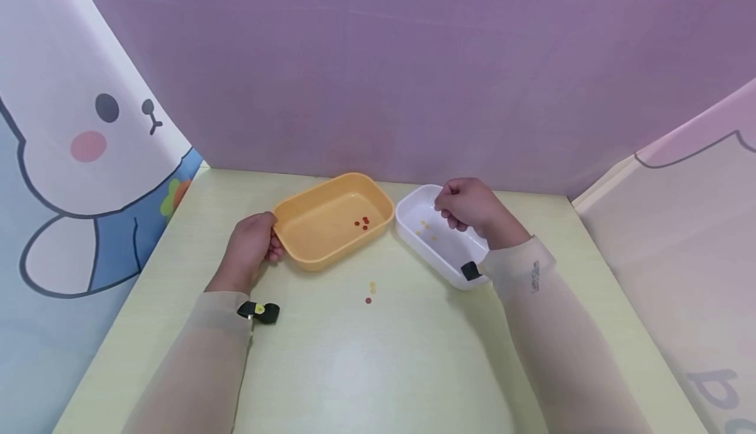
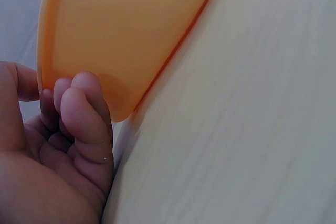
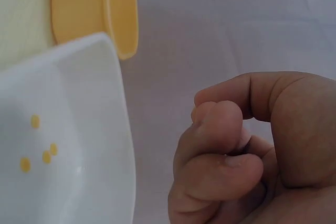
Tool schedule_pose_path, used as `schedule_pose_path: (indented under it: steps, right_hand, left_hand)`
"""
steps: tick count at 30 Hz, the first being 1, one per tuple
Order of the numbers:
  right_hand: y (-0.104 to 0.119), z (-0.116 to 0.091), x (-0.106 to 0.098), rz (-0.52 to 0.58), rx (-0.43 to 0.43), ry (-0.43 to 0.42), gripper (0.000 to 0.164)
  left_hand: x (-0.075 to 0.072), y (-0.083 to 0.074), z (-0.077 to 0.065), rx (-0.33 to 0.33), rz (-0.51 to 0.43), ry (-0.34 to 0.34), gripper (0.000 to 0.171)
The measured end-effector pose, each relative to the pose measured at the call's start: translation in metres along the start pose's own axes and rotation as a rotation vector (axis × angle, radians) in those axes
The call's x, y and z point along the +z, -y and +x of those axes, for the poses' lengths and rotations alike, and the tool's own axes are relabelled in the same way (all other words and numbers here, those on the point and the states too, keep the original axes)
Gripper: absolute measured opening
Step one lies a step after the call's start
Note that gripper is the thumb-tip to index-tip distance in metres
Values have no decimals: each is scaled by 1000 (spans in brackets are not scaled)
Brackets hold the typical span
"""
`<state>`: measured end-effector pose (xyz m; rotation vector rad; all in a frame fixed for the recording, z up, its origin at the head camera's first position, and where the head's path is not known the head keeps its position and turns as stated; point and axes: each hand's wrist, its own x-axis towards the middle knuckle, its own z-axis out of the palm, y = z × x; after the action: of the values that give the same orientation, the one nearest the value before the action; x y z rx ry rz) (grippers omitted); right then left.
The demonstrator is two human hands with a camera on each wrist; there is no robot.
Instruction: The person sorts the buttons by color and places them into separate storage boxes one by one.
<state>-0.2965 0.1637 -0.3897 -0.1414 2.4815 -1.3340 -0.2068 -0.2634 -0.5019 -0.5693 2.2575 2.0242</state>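
Observation:
My left hand (image 1: 251,243) grips the left rim of an orange plastic tray (image 2: 126,30), which sits on the table. Several small red discs (image 1: 365,228) lie in the right part of that tray. Over the white tray (image 1: 422,250) to its right, my right hand (image 1: 472,207) has thumb and index finger pinched together. A sliver of a small yellow disc (image 3: 193,114) shows at those fingertips in the right wrist view; the rest is hidden by the fingers. On the white tray's floor are several yellow discs (image 3: 25,164).
On the table (image 1: 354,368), in front of the gap between the trays, lie two yellow discs (image 1: 373,287) and one red disc (image 1: 369,301). A purple cloth wall (image 1: 384,79) stands right behind the trays. Printed panels (image 1: 88,178) flank the table on both sides.

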Motion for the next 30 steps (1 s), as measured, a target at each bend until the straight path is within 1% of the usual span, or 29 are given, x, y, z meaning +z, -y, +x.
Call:
schedule_pose_path:
  steps: [6,12,20,25,30]
  right_hand:
    - [7,-18,10,-54,-65,53,6]
    - [9,-34,27,-140,-128,93,14]
    - [6,-48,55,-147,-232,164,8]
    - [1,-52,71,-165,-243,189,7]
    - [-5,-52,83,-181,-246,207,7]
  left_hand:
    - [0,0,0,1,4,1,40]
    - [-1,0,0,-7,-2,-1,39]
    - [-4,-1,-1,-3,-12,1,38]
    - [-4,-1,-3,5,-17,8,37]
    - [-3,-1,-4,7,-17,5,38]
